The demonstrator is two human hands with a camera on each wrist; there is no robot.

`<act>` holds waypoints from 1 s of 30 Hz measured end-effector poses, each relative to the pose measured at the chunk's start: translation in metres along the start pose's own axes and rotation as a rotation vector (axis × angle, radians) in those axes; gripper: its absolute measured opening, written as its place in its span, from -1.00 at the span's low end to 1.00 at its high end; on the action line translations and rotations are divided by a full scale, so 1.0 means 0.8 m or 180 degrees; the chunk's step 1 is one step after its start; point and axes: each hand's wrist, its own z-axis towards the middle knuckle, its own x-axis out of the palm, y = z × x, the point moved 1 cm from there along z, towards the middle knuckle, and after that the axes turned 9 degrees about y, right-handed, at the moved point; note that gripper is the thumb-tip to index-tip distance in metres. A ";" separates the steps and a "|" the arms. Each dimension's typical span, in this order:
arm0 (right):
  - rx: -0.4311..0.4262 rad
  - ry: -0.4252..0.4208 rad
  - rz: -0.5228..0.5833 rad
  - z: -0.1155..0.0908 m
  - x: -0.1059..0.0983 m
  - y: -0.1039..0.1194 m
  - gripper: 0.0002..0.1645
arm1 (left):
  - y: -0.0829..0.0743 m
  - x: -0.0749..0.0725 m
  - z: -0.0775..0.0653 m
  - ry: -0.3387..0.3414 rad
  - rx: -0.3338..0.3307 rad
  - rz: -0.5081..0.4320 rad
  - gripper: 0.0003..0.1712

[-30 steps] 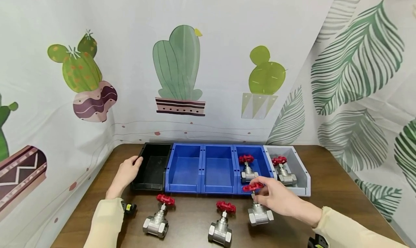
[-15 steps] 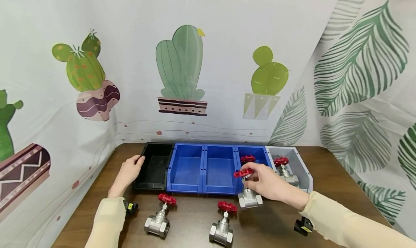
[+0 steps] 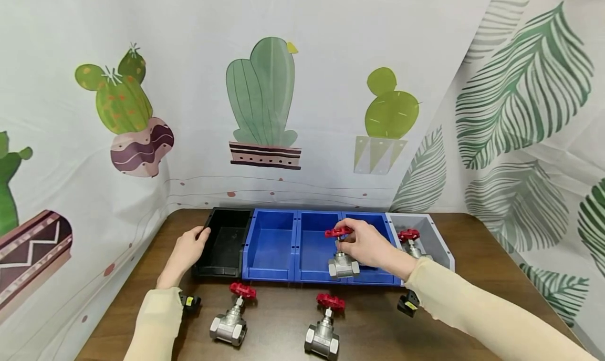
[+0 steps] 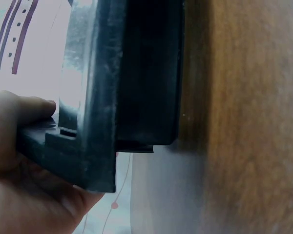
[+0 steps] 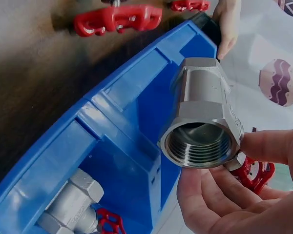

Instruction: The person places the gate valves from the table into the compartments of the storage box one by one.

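Note:
My left hand (image 3: 186, 248) grips the left side wall of the black bin (image 3: 217, 271), its thumb over the rim in the left wrist view (image 4: 97, 122). My right hand (image 3: 373, 245) holds a steel gate valve (image 3: 343, 266) by the stem, just under its red handwheel (image 3: 337, 231). This valve is upright above the front of the middle blue bin (image 3: 312, 276), near the divider with the right blue bin. Its threaded open end (image 5: 200, 146) faces the right wrist camera. Another valve (image 5: 73, 204) lies in the right blue bin, hidden behind my right hand in the head view.
Two valves with red handwheels stand on the wooden table in front of the bins, one at left (image 3: 229, 327) and one near the middle (image 3: 323, 340). A grey bin (image 3: 444, 245) at the row's right end holds a valve (image 3: 409, 236). A printed cloth (image 3: 326, 114) hangs behind.
My right hand has lifted the valve from the table area before the right blue bin and carried it left and forward over the bins. My left hand stays on the black bin.

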 end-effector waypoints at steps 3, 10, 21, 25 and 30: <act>0.0108 -0.0016 -0.0035 0.013 0.005 -0.001 -0.56 | 0.000 0.000 0.000 -0.0029 0.0024 0.0004 -0.43; 0.0254 -0.0070 0.0019 0.039 0.016 -0.001 -0.55 | 0.001 0.000 0.001 -0.0027 0.0021 0.0003 -0.41; 0.0358 -0.0189 -0.0109 0.076 0.031 0.002 -0.55 | 0.000 -0.001 0.001 -0.0036 0.0037 -0.0014 -0.49; 0.0345 -0.0263 -0.0223 0.087 0.036 0.003 -0.55 | 0.000 -0.001 0.001 -0.0038 0.0039 -0.0007 -0.47; 0.0443 -0.0246 -0.0259 0.095 0.040 0.008 -0.55 | 0.001 -0.001 0.001 -0.0034 0.0045 0.0003 -0.46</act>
